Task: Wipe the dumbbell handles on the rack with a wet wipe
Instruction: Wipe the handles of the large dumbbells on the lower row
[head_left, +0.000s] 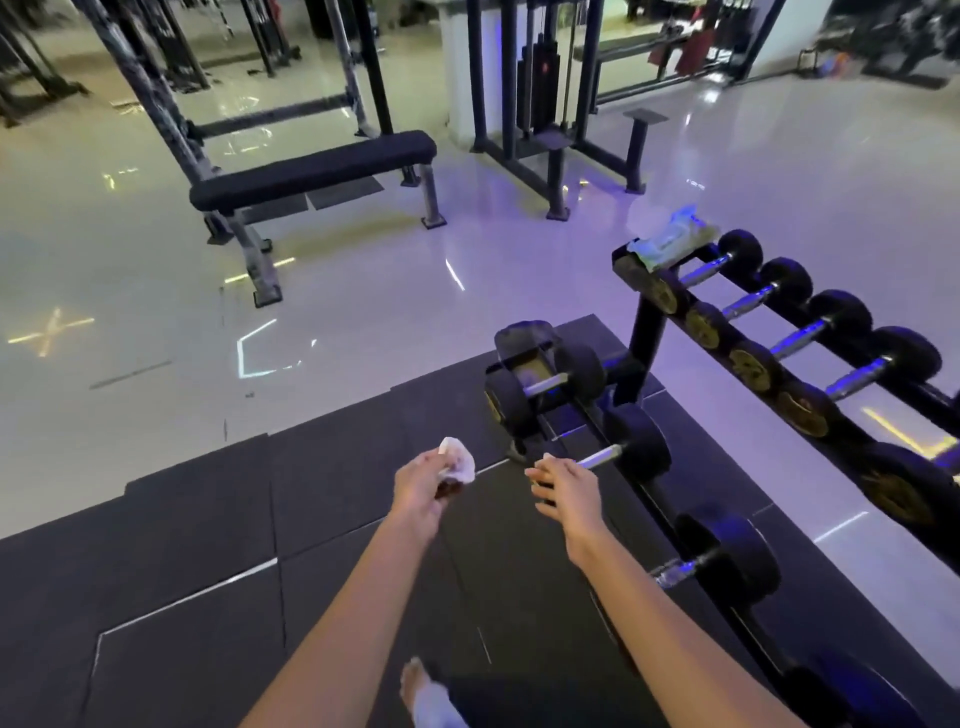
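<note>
My left foot (415, 688) shows nearest, at the bottom edge, on the black rubber mat (208, 519), whose matte square tiles meet at pale seams. Beyond it lies glossy pale floor (363, 312). The black steel dumbbell rack (644, 338) stands on my right in two tiers, running away from me. A padded flat bench (311, 169) stands well apart, far left.

The lower-tier dumbbell (641, 441) has round black heads and a chrome handle whose long axis lies crosswise to the rack, pointing at my right hand (566, 491). That hand is wide, fingers spread, just beside the handle's near end; I cannot tell if it touches. A soft wipes pack (670, 239) lies on the rack's far top end. My left hand (421, 486) pinches the crumpled white wet wipe (460, 460) above the mat, left of the rack.
</note>
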